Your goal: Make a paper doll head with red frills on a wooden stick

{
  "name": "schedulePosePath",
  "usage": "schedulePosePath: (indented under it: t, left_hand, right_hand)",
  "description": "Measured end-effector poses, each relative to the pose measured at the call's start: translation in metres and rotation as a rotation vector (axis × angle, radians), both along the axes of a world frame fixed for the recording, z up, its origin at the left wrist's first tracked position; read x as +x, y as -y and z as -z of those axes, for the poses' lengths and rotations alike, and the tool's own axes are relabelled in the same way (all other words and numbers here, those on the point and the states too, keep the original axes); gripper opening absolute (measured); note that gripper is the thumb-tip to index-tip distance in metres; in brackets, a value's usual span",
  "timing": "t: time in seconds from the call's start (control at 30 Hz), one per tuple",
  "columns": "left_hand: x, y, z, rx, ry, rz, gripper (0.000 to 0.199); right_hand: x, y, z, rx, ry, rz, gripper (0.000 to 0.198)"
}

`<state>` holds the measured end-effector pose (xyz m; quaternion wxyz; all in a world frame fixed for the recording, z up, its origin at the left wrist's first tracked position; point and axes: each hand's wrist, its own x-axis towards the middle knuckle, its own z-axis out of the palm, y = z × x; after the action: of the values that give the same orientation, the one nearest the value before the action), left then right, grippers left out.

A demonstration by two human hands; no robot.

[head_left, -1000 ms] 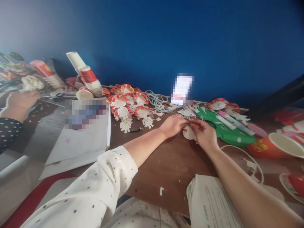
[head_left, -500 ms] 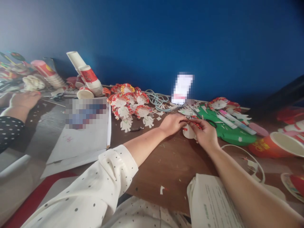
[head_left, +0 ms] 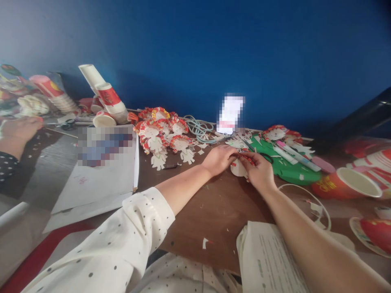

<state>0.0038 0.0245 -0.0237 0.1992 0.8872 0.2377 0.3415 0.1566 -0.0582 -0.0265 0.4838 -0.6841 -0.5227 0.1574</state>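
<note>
Between both hands is a white paper cutout (head_left: pixel 238 169) with red-and-white trim, held low over the brown table. My left hand (head_left: pixel 218 159) pinches its upper left side, fingertips pressed together. My right hand (head_left: pixel 259 170) is closed on its right side, with thumb and fingers at the striped trim. The fingers hide much of the cutout. To the left of my hands lies a pile of paper dolls (head_left: pixel 152 132) with frilled red, white and yellow edges. Just beyond my right hand is green paper (head_left: pixel 293 173) strewn with scraps and pens.
A blurred lit screen (head_left: pixel 230 114) leans against the blue wall. Paper cups (head_left: pixel 110 99) stand back left, and an orange cup (head_left: pixel 331 185) lies right. Folded printed sheets (head_left: pixel 264 252) are at the front edge. Another person's hand (head_left: pixel 23 130) rests far left, near scissors (head_left: pixel 67 124).
The whole view has shifted slightly, so things appear a little further left. Both hands keep hold of the paper cutout, with little visible change in their grip.
</note>
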Motion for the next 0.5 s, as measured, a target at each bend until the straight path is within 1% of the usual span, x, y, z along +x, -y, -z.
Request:
schedulePosePath:
  t: [0.1, 0.2, 0.33, 0.5]
  left_hand:
    - [0.0000, -0.0004, 0.0017, -0.014, 0.010, -0.004, 0.011]
    - [-0.0001, -0.0010, 0.0022, -0.017, 0.023, 0.024, 0.010]
    - [-0.0001, -0.0016, 0.0011, -0.014, 0.029, 0.063, 0.013]
    - [-0.0002, -0.0005, -0.0008, -0.022, 0.014, 0.064, 0.016]
  right_hand:
    - [-0.0012, 0.0010, -0.0015, -0.012, -0.013, 0.002, 0.038]
    - [-0.0023, 0.0019, -0.0033, -0.021, -0.027, 0.006, 0.037]
    - [-0.0024, 0.0027, -0.0044, -0.028, -0.041, 0.019, 0.037]
    - [-0.0012, 0.0025, -0.0033, -0.060, -0.082, 0.033, 0.039]
